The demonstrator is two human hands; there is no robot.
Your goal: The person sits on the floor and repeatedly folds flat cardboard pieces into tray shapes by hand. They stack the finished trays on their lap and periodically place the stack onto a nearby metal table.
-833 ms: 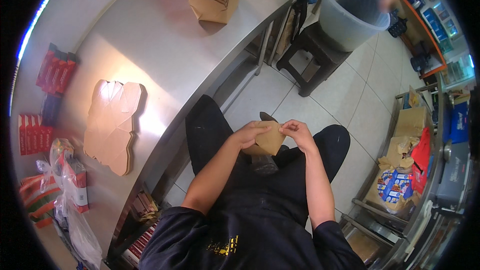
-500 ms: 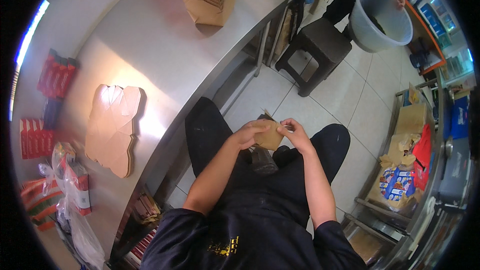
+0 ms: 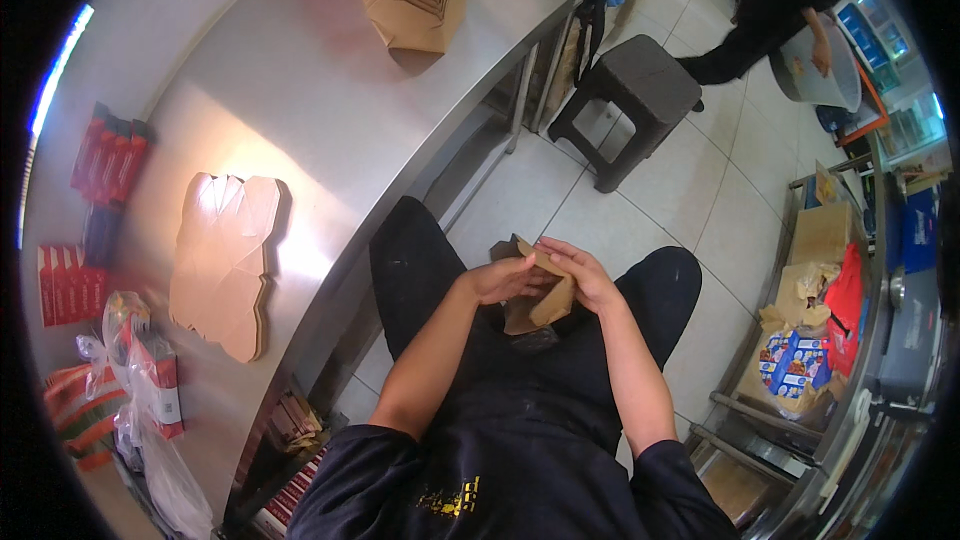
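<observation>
- While the person sits beside the steel table (image 3: pixel 330 130), both hands hold a brown carton (image 3: pixel 541 302) over the lap.
- Left hand (image 3: pixel 503 278) grips its left side, fingers curled on the board.
- Right hand (image 3: pixel 583 273) clasps its top right edge.
- Flat blanks (image 3: pixel 225 260) lie on the table, well apart from the hands.
- A dark stool (image 3: pixel 637 90) stands ahead.

Matt brown cardboard box (image 3: pixel 540 300), glossy steel counter (image 3: pixel 330 110)
</observation>
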